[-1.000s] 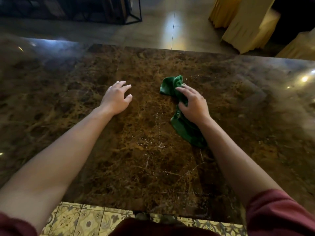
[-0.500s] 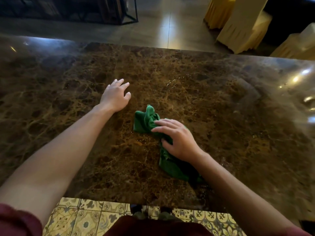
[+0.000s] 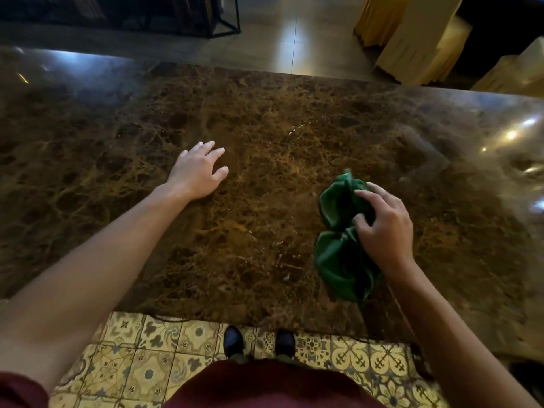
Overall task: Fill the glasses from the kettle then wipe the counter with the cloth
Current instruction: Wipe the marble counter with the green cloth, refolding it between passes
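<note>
Two hands: both over the brown marble counter, seen from the head camera; one works, one braces.
Right hand: on top of the green cloth, fingers curled and bunching the fabric against the stone, thumb tucked into a fold.
Left hand: flat on the counter, fingers spread and holding nothing, well apart from the cloth.
Cloth: crumpled into a long bundle on the right half of the counter, its long axis running from the far end under the fingertips toward the near edge, where a loose tail trails beside the wrist.
Key relation: the cloth lies directly beneath and to the left of the right palm, so the right hand is the nearer one by far; the unwiped middle of the counter lies to the cloth's left, between the two hands.
Water: a few pale specks and streaks glint near the centre and farther back on the stone.
Glasses and kettle: none in view.
Stage, as judged: the wiping part of the task, with the pouring apparently done.
Next move, as judged: a sweep leftward or away, pushing the bundle broadside, would cover the remaining droplets.
Risk, as judged: the loose tail could drag off the near edge.
Floor: patterned tiles and two dark shoes below.
</note>
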A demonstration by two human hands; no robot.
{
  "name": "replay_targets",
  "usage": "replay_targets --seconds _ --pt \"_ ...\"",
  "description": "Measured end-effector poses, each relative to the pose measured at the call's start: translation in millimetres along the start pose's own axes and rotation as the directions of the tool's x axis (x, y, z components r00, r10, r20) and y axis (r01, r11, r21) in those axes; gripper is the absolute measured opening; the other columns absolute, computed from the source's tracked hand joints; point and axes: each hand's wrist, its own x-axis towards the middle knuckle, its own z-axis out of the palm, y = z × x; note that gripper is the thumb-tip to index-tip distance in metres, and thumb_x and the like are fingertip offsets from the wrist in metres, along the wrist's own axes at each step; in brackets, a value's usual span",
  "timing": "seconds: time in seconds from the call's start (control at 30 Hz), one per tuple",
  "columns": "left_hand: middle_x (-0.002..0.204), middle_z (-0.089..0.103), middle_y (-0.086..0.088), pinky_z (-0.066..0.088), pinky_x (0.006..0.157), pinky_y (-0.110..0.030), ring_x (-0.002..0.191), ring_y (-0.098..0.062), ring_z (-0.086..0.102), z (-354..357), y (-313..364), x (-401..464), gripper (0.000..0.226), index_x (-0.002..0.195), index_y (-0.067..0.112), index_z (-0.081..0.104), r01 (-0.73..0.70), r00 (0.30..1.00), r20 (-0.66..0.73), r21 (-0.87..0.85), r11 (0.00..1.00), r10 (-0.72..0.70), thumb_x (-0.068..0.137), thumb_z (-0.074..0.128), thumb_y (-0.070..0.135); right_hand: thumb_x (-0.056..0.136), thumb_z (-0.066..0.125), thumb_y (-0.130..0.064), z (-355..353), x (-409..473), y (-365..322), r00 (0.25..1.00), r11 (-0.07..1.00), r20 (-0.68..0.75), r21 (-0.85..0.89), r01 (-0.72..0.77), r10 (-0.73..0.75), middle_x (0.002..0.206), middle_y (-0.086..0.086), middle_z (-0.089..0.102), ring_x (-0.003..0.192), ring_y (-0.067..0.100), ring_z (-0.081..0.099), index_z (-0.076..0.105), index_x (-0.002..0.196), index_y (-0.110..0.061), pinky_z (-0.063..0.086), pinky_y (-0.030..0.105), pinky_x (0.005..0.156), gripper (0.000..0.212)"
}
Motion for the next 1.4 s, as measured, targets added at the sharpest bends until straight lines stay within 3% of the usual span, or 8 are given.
replay_targets --seconds 0.17,0.27,0.5,0.6,0.73,0.87,1.1,1.4 --pt "0.172 0.004 -0.005 0.004 0.126 -0.053 0.158 -0.026 -0.001 13.4 12.1 -4.1 0.073 0.163 0.021 0.016 0.087 0.995 0.049 0.035 0.996 -0.088 0.104 0.034 0.06 0.095 0.052 -0.047 37.1 -9.3 -21.5 0.986 0.956 0.135 -0.263 0.13 -0.097 0.167 0.017 0.032 0.156 0.034 0.025 0.037 0.159 -0.016 0.019 0.053 0.128 0.073" --pt "0.172 -0.002 -0.004 -0.003 0.126 -0.051 0.158 -0.023 -0.009 19.7 12.4 -8.6 0.074 0.163 0.023 0.01 0.107 0.993 0.042 0.032 0.994 -0.108 0.103 0.028 0.063 0.098 0.05 -0.043 53.6 -26.0 -61.3 0.932 0.925 0.233 -0.196 0.326 -0.279 0.17 0.011 0.029 0.159 0.029 0.019 0.037 0.16 -0.021 0.012 0.05 0.13 0.067" --pt "0.172 0.001 -0.002 -0.002 0.126 -0.05 0.158 -0.023 -0.006 17.9 14.2 -10.1 0.074 0.163 0.024 0.016 0.139 0.99 0.037 -0.004 0.99 -0.139 0.103 0.034 0.062 0.09 0.062 -0.019 75.2 -77.8 -96.5 0.672 0.734 0.296 0.231 0.639 -0.679 0.145 -0.003 0.064 0.139 0.02 0.054 0.075 0.124 -0.03 0.037 0.045 0.117 0.039" --pt "0.172 0.002 -0.003 0.0 0.126 -0.05 0.158 -0.023 -0.005 10.0 17.7 -12.7 0.073 0.163 0.023 0.016 0.126 0.989 0.076 -0.016 0.992 -0.125 0.103 0.036 0.061 0.088 0.062 -0.017 56.4 -75.3 -72.4 0.781 0.802 0.199 0.246 0.545 -0.592 0.134 -0.005 0.071 0.128 0.019 0.06 0.079 0.114 -0.027 0.045 0.045 0.11 0.033" --pt "0.171 0.008 -0.006 0.005 0.126 -0.05 0.158 -0.025 -0.001 -1.7 12.3 -25.9 0.071 0.161 0.021 0.023 0.037 0.999 0.039 -0.026 0.999 -0.036 0.104 0.038 0.058 0.09 0.066 -0.015 14.3 -56.9 -9.3 0.973 0.973 -0.014 0.024 0.229 -0.228 0.14 0.004 0.066 0.13 0.026 0.058 0.074 0.125 -0.019 0.041 0.044 0.112 0.036" --pt "0.172 0.005 -0.007 0.004 0.126 -0.048 0.158 -0.025 -0.003 5.1 -11.4 -46.3 0.073 0.162 0.022 0.017 -0.027 0.997 0.074 0.03 0.999 0.024 0.103 0.037 0.06 0.099 0.058 -0.043 2.0 -63.0 14.2 0.997 0.978 0.072 -0.208 -0.022 0.037 0.164 0.017 0.038 0.154 0.034 0.029 0.049 0.153 -0.014 0.022 0.051 0.126 0.062" --pt "0.171 0.009 -0.005 0.009 0.127 -0.047 0.158 -0.024 0.003 -1.6 -18.7 -44.8 0.068 0.162 0.021 0.022 -0.076 0.991 0.105 -0.015 0.997 0.078 0.105 0.038 0.056 0.099 0.049 -0.043 60.5 -95.8 -84.6 0.979 0.974 0.15 -0.154 0.165 -0.142 0.17 0.009 0.029 0.16 0.025 0.018 0.044 0.157 -0.02 0.01 0.048 0.131 0.062" --pt "0.172 0.003 0.001 0.005 0.127 -0.043 0.158 -0.02 -0.002 -2.9 -47.7 -54.1 0.062 0.163 0.026 0.016 -0.173 0.973 0.16 0.027 0.985 0.167 0.108 0.041 0.042 0.091 0.058 -0.025 124.1 -114.7 -196.9 0.855 0.882 0.223 0.059 0.467 -0.468 0.152 0.005 0.057 0.141 0.027 0.048 0.07 0.133 -0.022 0.035 0.046 0.118 0.044"
